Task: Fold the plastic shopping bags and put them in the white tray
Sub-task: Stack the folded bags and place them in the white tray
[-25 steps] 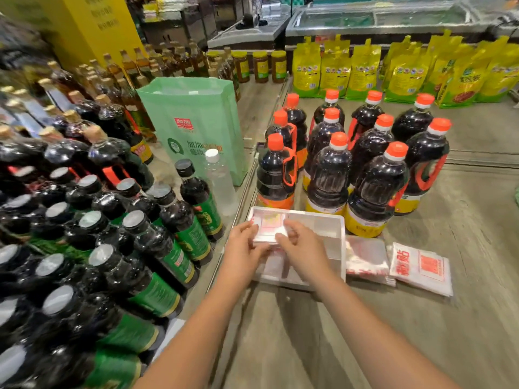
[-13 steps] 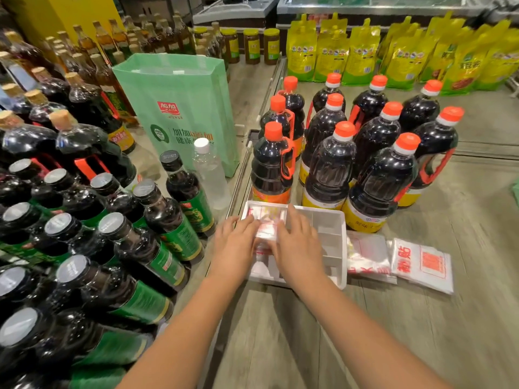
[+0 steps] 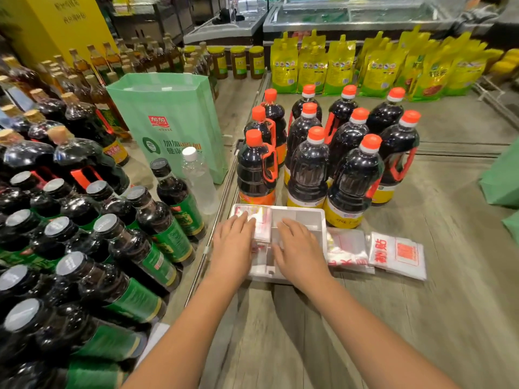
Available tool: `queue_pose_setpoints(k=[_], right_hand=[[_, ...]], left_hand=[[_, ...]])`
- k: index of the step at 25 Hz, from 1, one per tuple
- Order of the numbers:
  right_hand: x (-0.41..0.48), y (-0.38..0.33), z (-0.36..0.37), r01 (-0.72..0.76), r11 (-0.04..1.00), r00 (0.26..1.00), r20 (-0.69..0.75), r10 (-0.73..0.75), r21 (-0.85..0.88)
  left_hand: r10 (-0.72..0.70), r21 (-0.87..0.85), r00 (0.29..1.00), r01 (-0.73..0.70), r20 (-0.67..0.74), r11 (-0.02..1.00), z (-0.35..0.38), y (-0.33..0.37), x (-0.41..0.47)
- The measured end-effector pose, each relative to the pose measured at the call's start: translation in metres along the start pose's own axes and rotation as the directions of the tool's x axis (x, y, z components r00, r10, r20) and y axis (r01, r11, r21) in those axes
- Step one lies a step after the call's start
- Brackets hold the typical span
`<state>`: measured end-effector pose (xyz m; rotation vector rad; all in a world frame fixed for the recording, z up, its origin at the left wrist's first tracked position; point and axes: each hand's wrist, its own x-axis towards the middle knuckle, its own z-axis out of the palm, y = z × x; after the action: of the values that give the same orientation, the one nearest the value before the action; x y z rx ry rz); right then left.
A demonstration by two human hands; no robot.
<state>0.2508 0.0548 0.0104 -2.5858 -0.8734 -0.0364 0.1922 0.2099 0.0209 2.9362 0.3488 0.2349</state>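
Note:
A white tray (image 3: 314,216) with compartments lies on the wooden counter in front of the dark bottles. A folded white plastic bag with red print (image 3: 262,224) lies in its left part. My left hand (image 3: 234,242) presses flat on that bag with straight fingers. My right hand (image 3: 299,251) lies flat over the middle of the tray, fingers spread, beside the bag. To the right of the tray lie two more bags on the counter: a folded clear one with red marks (image 3: 346,249) and a white one with red characters (image 3: 397,254).
Large dark bottles with orange caps (image 3: 309,169) stand right behind the tray. Green-labelled dark bottles (image 3: 168,220) crowd the left side, with a clear water bottle (image 3: 198,178) and a green paper bag (image 3: 174,124). Yellow pouches (image 3: 365,66) line the back. Bare wood counter (image 3: 393,332) spreads near and right.
Both hands went from holding the folded bag above the tray's left part to pressing it down inside. My right hand has slid off the bag toward the tray's middle.

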Motion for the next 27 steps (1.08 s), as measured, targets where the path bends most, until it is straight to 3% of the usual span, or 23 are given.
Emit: queue_pose_setpoints(k=[3, 6, 10, 13, 17, 19, 23, 27], right_hand=[[-0.021, 0.035, -0.018, -0.06, 0.998, 0.993, -0.099, 0.062, 0.023], [-0.045, 0.081, -0.037, -0.209, 0.972, 0.959, -0.172, 0.226, 0.109], [-0.082, 0.15, -0.064, -0.467, 0.854, 0.833, -0.211, 0.512, 0.229], [-0.105, 0.193, -0.08, -0.606, 0.744, 0.74, -0.145, 0.657, 0.28], [-0.115, 0.224, -0.083, -0.639, 0.681, 0.71, -0.066, 0.701, 0.359], [-0.114, 0.234, -0.083, -0.652, 0.642, 0.691, -0.032, 0.722, 0.404], [-0.113, 0.244, -0.082, -0.672, 0.549, 0.667, 0.084, 0.74, 0.497], [-0.114, 0.25, -0.082, -0.646, 0.531, 0.678, 0.092, 0.729, 0.549]], left_hand=[[0.095, -0.082, 0.995, -0.098, -0.042, 0.992, -0.002, 0.034, -0.005], [0.229, -0.193, 0.97, -0.24, -0.074, 0.952, 0.013, 0.082, -0.006], [0.303, -0.406, 0.953, -0.272, 0.013, 0.873, 0.039, 0.153, -0.008], [0.332, -0.405, 0.937, -0.264, 0.107, 0.876, 0.051, 0.196, 0.002], [0.275, -0.117, 0.937, -0.255, 0.214, 0.96, 0.065, 0.231, 0.025], [0.215, -0.057, 0.929, -0.208, 0.302, 0.977, 0.072, 0.241, 0.035], [0.126, -0.076, 0.944, -0.108, 0.304, 0.991, 0.079, 0.253, 0.043], [0.074, -0.23, 0.964, -0.014, 0.255, 0.973, 0.083, 0.257, 0.043]])
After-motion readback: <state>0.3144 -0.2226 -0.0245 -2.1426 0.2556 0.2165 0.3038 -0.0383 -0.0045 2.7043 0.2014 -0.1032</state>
